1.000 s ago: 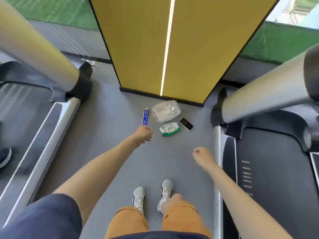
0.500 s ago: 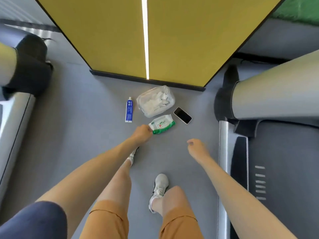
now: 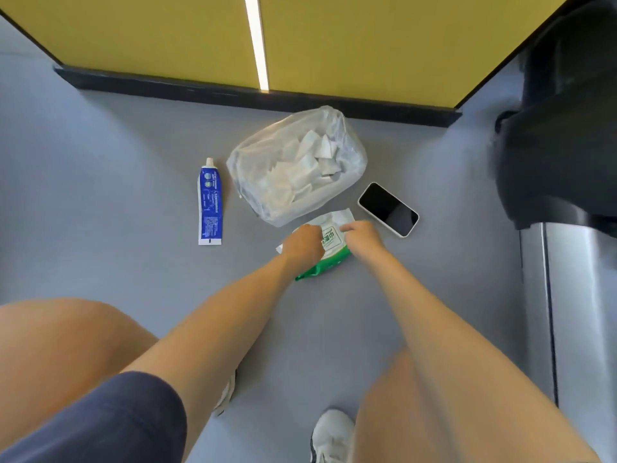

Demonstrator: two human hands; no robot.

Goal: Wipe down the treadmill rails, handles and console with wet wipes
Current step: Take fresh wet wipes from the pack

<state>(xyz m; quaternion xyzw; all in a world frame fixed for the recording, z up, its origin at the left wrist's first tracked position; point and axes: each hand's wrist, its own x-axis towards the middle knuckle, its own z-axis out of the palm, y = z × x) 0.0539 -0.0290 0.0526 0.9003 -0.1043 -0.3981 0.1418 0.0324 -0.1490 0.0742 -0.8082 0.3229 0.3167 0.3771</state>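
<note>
Wet wipes pack [image 3: 329, 240] on floor [image 3: 100, 202], long axis near-left to far-right.

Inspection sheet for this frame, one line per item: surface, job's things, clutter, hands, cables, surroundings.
Surface: grey floor, items lying on it.
Job's things: green-and-white wet wipe pack on the floor; silver treadmill rail at right.
Clutter: blue tube, clear plastic bag of white wipes, black-screened phone, all near the pack.
Hands: left hand grips the pack; right hand on its top, pinch unclear.
Cables: nothing seen.
Surroundings: yellow wall panel with black skirting.
</note>
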